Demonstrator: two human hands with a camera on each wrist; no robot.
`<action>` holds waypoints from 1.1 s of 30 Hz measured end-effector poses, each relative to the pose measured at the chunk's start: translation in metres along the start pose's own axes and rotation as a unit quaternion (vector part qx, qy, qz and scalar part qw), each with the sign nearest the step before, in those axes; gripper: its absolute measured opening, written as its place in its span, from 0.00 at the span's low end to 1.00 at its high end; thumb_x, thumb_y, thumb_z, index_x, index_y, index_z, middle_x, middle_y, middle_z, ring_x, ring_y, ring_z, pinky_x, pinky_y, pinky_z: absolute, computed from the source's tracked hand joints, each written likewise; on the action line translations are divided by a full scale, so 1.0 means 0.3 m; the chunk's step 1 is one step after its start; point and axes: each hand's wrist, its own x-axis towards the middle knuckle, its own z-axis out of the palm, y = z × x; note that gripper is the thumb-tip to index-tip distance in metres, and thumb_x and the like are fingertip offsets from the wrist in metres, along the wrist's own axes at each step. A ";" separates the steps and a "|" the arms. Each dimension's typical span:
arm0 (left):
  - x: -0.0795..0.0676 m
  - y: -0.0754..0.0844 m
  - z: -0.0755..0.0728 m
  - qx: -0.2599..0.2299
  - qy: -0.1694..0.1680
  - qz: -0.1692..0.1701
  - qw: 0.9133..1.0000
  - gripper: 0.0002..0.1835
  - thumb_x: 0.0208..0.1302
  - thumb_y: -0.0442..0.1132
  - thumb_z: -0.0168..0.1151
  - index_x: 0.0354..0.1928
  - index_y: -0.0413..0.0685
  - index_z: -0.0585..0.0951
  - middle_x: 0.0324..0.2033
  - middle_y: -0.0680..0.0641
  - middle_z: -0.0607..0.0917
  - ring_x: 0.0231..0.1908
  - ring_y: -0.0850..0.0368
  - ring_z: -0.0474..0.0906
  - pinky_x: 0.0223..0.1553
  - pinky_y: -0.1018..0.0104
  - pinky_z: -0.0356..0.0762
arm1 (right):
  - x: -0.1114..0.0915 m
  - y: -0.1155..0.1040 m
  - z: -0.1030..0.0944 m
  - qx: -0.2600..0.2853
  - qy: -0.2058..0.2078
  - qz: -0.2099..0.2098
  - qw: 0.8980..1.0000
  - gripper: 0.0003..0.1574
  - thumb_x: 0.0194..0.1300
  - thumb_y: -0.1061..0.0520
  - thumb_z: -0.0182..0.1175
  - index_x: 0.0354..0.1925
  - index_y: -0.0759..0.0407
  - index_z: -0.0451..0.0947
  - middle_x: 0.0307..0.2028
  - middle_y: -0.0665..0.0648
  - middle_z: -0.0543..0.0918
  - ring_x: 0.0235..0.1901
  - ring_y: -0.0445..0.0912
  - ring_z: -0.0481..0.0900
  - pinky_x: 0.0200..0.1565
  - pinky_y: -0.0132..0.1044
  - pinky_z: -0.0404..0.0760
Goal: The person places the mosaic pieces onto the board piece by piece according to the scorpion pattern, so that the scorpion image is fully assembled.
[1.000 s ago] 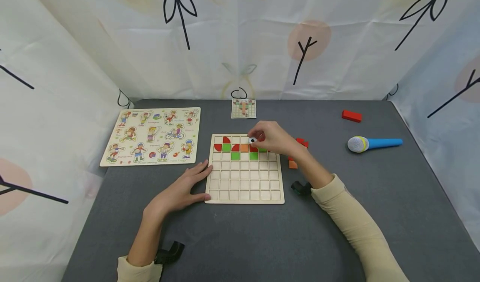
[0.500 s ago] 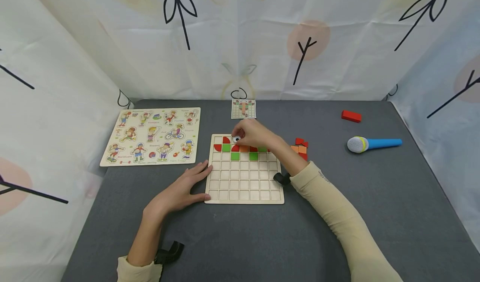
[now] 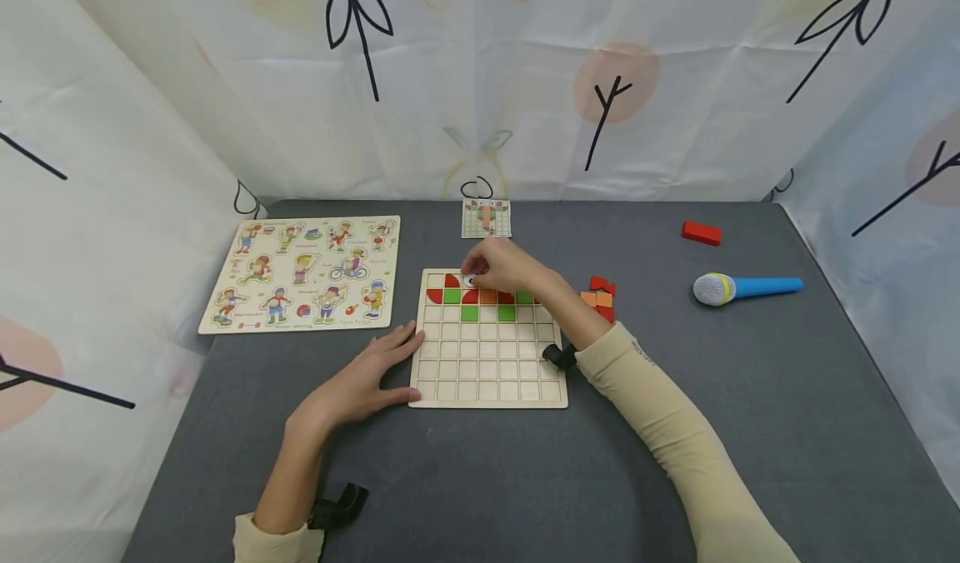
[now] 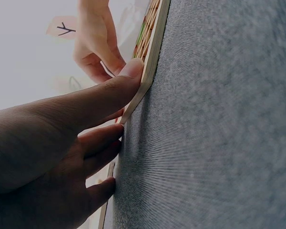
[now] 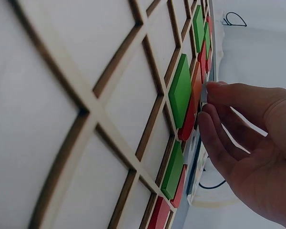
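Note:
My right hand (image 3: 501, 265) is over the top row of a wooden grid board (image 3: 487, 371). Thumb and fingertips pinch a small white eye tile (image 3: 468, 281), near a red quarter-circle tile (image 3: 469, 296). The right wrist view shows the tile's thin pale edge (image 5: 204, 91) between them; whether it sits fully in its cell cannot be told. Nearby, a pale piece with a dark spot (image 5: 192, 142) lies in the top row, partly hidden by fingers. My left hand (image 3: 358, 384) rests along the board's left edge, fingers spread, thumb at the near-left corner.
A small pattern card (image 3: 486, 219) lies behind the board. Loose red and orange tiles (image 3: 597, 298) are to its right. Farther right are a blue toy microphone (image 3: 750, 288) and a red block (image 3: 701, 232). A picture puzzle board (image 3: 300, 276) lies at back left.
My right hand has moved left along the top row with the eye tile, then lowered slightly, leaving less of the tile visible. The left hand has stayed in place on the board.

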 end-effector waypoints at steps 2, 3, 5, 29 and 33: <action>0.000 -0.024 0.010 0.000 0.008 0.012 1.000 0.51 0.67 0.58 0.76 0.85 0.50 0.64 0.87 0.38 0.57 0.85 0.29 0.53 0.79 0.20 0.50 | -0.004 -0.001 0.000 0.000 0.001 -0.004 1.000 0.12 0.73 0.66 0.66 0.52 0.65 0.90 0.49 0.62 0.93 0.50 0.53 0.91 0.57 0.45 0.90; 0.000 -0.032 0.013 -0.004 0.011 0.016 1.000 0.51 0.67 0.59 0.75 0.85 0.52 0.64 0.87 0.39 0.58 0.85 0.29 0.53 0.79 0.20 0.50 | -0.006 -0.002 0.000 0.001 0.001 -0.005 1.000 0.12 0.73 0.66 0.66 0.52 0.66 0.90 0.49 0.63 0.93 0.50 0.54 0.91 0.57 0.45 0.90; 0.002 -0.050 0.022 -0.010 0.014 0.019 1.000 0.51 0.67 0.61 0.74 0.85 0.54 0.63 0.87 0.41 0.57 0.85 0.30 0.53 0.79 0.20 0.49 | -0.015 -0.003 -0.002 0.003 0.005 -0.007 1.000 0.13 0.73 0.67 0.65 0.53 0.66 0.90 0.49 0.63 0.93 0.51 0.55 0.91 0.57 0.45 0.90; 0.001 -0.001 0.006 0.002 0.000 0.000 1.000 0.50 0.67 0.54 0.77 0.85 0.47 0.64 0.86 0.36 0.57 0.85 0.27 0.52 0.80 0.21 0.48 | -0.079 0.015 -0.001 0.003 0.018 -0.015 1.000 0.12 0.76 0.66 0.65 0.53 0.66 0.89 0.52 0.63 0.92 0.52 0.55 0.91 0.58 0.44 0.91; 0.001 0.032 -0.007 0.005 -0.013 -0.025 1.000 0.50 0.66 0.49 0.78 0.84 0.44 0.63 0.87 0.36 0.56 0.85 0.27 0.50 0.82 0.22 0.46 | -0.097 0.013 0.002 -0.003 0.017 -0.020 1.000 0.12 0.76 0.67 0.63 0.53 0.65 0.90 0.52 0.62 0.92 0.52 0.55 0.91 0.57 0.44 0.91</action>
